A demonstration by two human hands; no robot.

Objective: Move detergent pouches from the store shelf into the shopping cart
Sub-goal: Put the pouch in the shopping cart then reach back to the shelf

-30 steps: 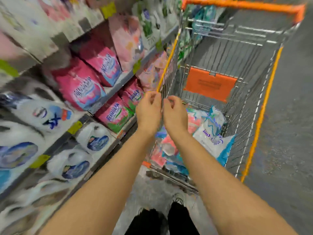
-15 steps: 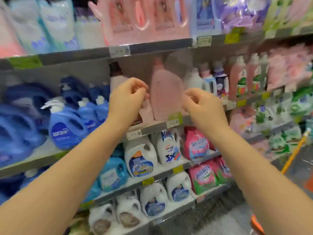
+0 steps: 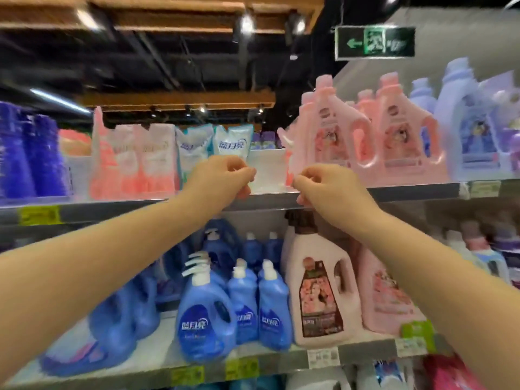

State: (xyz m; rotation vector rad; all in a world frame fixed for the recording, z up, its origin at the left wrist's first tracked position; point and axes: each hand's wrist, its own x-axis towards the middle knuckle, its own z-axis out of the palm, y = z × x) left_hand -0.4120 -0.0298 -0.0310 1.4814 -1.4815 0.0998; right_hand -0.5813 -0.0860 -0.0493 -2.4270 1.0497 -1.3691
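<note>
A: What are the hands doing?

B: The left hand (image 3: pixel 225 178) is in the middle of the frame, with its fingers curled in and the tips pinched close. The right hand (image 3: pixel 326 187) is just beside it, curled the same way. There is a small gap between the two.

A: Is there anything in either grip?

B: No. Both are loosely clenched and hold nothing. They are in front of the edge of the top shelf (image 3: pixel 408 192).

A: Where are the pouches?

B: Just above the left hand there is a white and teal pouch (image 3: pixel 232 142) standing up on the top shelf. I cannot tell if the hand touches it. Another white and teal pouch (image 3: pixel 192 147) stands right beside it, toward the left. Further left are pink and white pouches (image 3: pixel 135 161), also standing.

A: And on the right?

B: Big pink bottles (image 3: pixel 365 142) stand on the top shelf, right of the hands. Pale purple bottles (image 3: pixel 472 130) are at the far right of the frame. Dark blue bottles (image 3: pixel 31 156) are at the far left.

A: What is lower down?

B: On the shelf below, blue bottles (image 3: pixel 205 316) stand in the lower middle. A pink bottle with a brown cap (image 3: pixel 320 291) is beside them, under the right arm.

A: Anything up high?

B: A green exit sign (image 3: pixel 374 43) hangs at the upper right. The picture is a bit blurry.
</note>
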